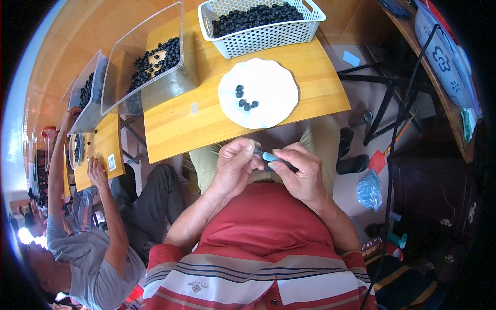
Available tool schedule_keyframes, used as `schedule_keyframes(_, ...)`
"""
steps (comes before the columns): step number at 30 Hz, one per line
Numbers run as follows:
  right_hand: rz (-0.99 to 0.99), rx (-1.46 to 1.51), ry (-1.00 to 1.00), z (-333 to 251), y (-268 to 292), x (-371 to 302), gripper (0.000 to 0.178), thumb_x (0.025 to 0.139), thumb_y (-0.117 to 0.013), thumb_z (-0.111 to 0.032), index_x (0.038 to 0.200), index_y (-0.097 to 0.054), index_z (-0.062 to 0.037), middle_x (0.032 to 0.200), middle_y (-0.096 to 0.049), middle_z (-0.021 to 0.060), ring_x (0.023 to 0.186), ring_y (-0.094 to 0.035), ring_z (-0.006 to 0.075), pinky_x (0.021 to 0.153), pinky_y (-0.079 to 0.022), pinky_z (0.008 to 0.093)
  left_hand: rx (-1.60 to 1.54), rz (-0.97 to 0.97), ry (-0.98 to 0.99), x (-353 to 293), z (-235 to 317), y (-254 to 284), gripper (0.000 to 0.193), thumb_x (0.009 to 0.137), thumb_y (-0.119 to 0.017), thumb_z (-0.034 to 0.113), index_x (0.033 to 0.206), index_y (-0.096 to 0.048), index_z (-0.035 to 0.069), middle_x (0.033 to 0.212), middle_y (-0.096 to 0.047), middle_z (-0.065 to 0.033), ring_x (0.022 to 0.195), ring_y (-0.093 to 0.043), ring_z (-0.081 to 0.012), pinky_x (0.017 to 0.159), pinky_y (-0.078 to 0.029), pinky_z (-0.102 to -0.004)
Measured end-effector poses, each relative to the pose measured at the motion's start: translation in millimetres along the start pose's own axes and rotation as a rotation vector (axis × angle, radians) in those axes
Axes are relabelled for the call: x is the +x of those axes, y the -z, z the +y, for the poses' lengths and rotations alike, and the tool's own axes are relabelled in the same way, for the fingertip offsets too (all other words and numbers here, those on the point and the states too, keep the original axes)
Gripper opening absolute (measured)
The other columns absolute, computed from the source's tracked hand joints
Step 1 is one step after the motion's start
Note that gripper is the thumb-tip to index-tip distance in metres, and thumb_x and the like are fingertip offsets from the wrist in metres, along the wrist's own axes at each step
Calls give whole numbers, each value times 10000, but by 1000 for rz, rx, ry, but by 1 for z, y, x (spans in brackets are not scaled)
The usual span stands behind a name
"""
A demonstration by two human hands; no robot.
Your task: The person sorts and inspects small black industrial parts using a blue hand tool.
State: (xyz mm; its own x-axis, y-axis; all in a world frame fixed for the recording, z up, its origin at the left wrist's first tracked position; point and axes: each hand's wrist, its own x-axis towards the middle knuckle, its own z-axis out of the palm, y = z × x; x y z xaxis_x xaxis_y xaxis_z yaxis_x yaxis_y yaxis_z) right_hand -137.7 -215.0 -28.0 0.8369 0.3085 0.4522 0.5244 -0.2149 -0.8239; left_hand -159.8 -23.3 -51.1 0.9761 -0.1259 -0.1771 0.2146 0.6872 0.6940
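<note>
Above my lap, just off the table's front edge, my two hands meet. My right hand (298,169) is closed around a slim tool (269,156) with a light blue end and a dark part running back into the palm. Thumb and fingers of my left hand (235,161) pinch together beside the blue end; a small dark, shiny bit shows at the fingertips, too small to name. Beyond the hands, a white scalloped plate (258,77) carries several dark round berries (247,107), like blueberries.
A white perforated basket (263,44) full of dark berries stands at the table's back. Left of it is a clear plastic bin (150,98) of berries. At far left a co-worker's hand (96,172) rests on another wooden table. A dark cord (391,155) hangs at right.
</note>
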Motion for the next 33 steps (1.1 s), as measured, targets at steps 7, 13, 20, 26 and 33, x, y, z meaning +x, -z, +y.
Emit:
schedule_keyframes(7,36,10,-76,-6,-4,1,199,828,-775,-37,996,-698,38,843,-676,153,711,-678,258,599,-525,338,-30,29,-8,0,-1,2,157,1006,-611,157,1033,-672,15,904,-695,-76,702,-663,-141,674,-578,-293)
schedule_keyframes(13,122,-22,-177,12,2,-3,196,878,-748,-103,1006,-699,36,853,-681,152,742,-668,270,656,-518,349,32,-23,-42,-6,1,-9,156,1001,-623,165,1011,-678,20,894,-685,-64,715,-646,-124,680,-579,-300)
schedule_keyframes(20,39,77,-113,5,1,-6,202,905,-730,-92,1042,-688,50,905,-695,148,796,-674,228,697,-527,317,11,-1,-38,-4,-1,-10,156,1011,-610,169,1011,-680,30,915,-682,-53,729,-630,-104,712,-582,-300)
schedule_keyframes(26,27,114,-74,7,-1,-9,208,895,-737,-109,1005,-686,59,867,-676,163,751,-678,252,646,-524,331,1,12,-17,-4,0,-10,163,1018,-597,179,1040,-670,35,930,-679,-45,755,-639,-105,731,-585,-292)
schedule_keyframes(33,27,119,-92,11,0,-9,226,908,-731,-118,1053,-681,48,912,-695,151,801,-676,234,703,-527,318,-15,-2,-15,-1,2,-12,173,1022,-592,198,1039,-666,42,918,-671,-41,755,-632,-96,745,-592,-288)
